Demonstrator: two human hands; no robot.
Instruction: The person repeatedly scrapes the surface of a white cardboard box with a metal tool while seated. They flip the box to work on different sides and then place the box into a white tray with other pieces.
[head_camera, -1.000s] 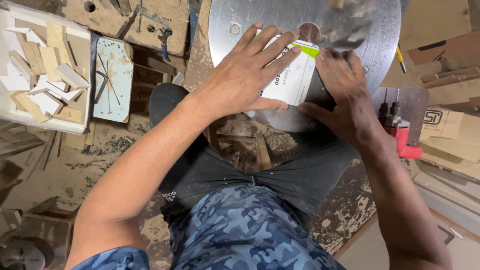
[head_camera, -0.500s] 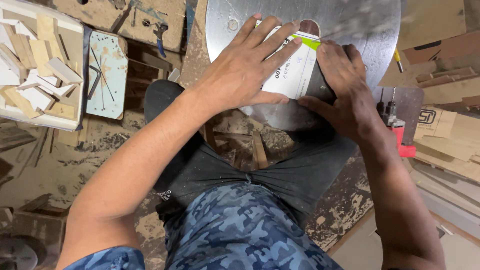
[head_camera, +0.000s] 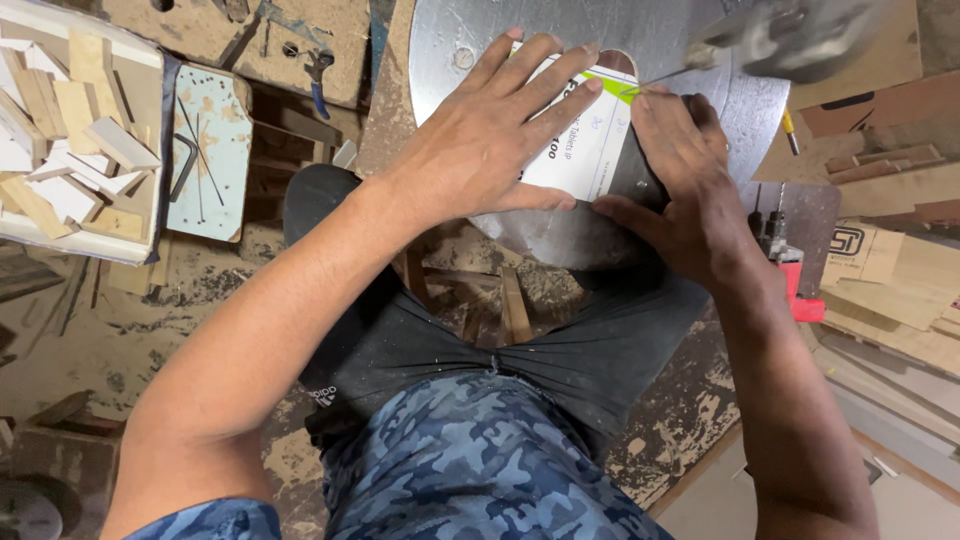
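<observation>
Lying under both hands (head_camera: 590, 165) — white card (head_camera: 590, 150)

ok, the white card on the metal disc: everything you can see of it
The card is a flat white sheet or carton, cardboard by the look, with dark print and a green stripe at its far corner. It lies flat on the round metal disc, near the hole at the disc's centre. The left hand lies spread across its left part and hides it; the right hand presses its right edge. A thin blade meets the green corner.
</observation>
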